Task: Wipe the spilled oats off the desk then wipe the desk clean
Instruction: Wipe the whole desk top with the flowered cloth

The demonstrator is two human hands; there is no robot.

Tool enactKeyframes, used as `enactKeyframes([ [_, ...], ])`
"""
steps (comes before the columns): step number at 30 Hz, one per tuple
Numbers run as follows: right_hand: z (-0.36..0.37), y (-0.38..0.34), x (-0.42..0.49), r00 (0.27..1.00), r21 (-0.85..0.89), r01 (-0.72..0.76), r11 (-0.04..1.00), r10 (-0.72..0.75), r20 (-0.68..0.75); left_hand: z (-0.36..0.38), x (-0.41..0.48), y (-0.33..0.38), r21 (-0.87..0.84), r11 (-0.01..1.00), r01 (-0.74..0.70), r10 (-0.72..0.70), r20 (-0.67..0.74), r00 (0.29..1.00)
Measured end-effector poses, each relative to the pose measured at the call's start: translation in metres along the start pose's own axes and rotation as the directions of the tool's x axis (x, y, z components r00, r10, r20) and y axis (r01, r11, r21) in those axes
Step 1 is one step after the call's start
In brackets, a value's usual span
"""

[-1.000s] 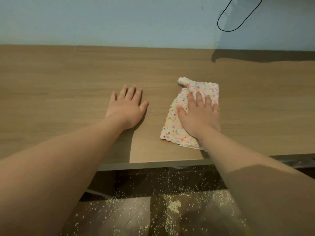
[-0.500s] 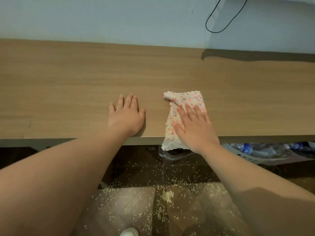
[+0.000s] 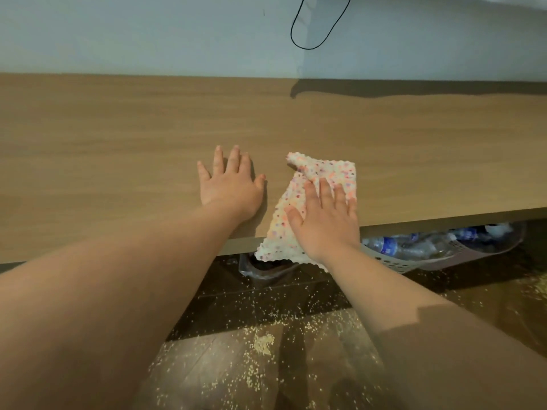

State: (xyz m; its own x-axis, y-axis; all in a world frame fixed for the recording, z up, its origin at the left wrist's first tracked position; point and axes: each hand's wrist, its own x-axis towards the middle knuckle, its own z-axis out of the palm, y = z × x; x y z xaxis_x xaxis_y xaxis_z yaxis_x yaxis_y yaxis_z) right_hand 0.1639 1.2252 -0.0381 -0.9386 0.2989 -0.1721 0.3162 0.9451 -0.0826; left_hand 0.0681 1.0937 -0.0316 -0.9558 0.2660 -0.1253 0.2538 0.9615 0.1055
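The desk (image 3: 118, 137) lies open toward its back edge and both sides, while the left hand (image 3: 232, 189) and the cloth (image 3: 322, 173) under the right hand (image 3: 325, 224) block the middle of its front edge.

On a long wood-grain bench (image 3: 118, 143), the left hand (image 3: 231, 187) lies flat, palm down, on the bare top. Just beside it, the right hand (image 3: 324, 220) presses straight fingers on a white scallop-edged cloth dotted pink, orange and purple (image 3: 325, 170), whose near corner hangs over the front edge. Pale scattered oats (image 3: 262, 344) litter the dark tiled floor (image 3: 225, 294) below. A pale perforated plastic basket (image 3: 393, 263) of clear plastic bottles (image 3: 384, 245) sits under the bench at right. 1 thin black cable (image 3: 310, 45) loops down the pale blue wall (image 3: 148, 34).
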Motion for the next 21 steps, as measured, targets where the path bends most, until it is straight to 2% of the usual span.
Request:
enactKeyframes([
  [5,-0.003,0.0,0.03,0.999,-0.003,-0.044,0.999,0.043,-0.017,-0.002,0.032,0.013,-0.048,0.994,0.1,-0.099,0.024,0.995],
  [10,-0.008,0.002,0.07,0.999,-0.003,-0.023,1.0,0.023,-0.028,-0.006,0.066,0.026,-0.068,0.986,0.153,-0.149,0.051,0.987],
  [17,-0.02,0.005,0.141,0.998,-0.007,0.032,0.999,-0.033,-0.047,0.007,0.072,0.032,-0.075,0.981,0.177,-0.183,-0.072,0.98],
  [21,-0.027,0.003,0.181,0.998,-0.001,0.03,1.0,-0.03,-0.053,0.007,0.075,0.033,-0.044,0.981,0.189,-0.192,-0.081,0.978],
])
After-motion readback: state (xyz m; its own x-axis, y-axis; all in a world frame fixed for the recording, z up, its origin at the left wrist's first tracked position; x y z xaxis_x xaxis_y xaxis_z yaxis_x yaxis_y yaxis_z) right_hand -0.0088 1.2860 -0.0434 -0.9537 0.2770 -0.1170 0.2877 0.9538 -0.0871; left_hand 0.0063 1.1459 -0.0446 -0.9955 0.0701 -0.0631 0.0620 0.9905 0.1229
